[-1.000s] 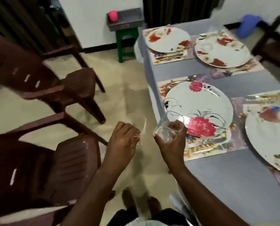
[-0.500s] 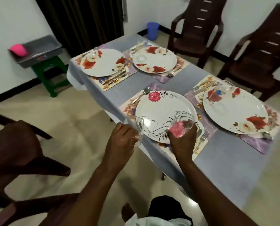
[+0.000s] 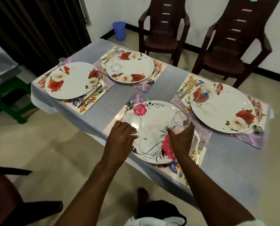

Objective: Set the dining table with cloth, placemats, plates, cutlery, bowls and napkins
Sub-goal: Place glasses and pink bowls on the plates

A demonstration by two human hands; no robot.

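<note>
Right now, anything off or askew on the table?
Mostly tidy. One oddity: the far-left setting has no glass, while clear glasses stand on two other plates. Each hand, left and right, holds one more.

head view, looking down (close) on table

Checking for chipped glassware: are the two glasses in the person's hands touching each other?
Apart. The head view shows the left glass and the right glass with a wide stretch of bare plate between them.
</note>
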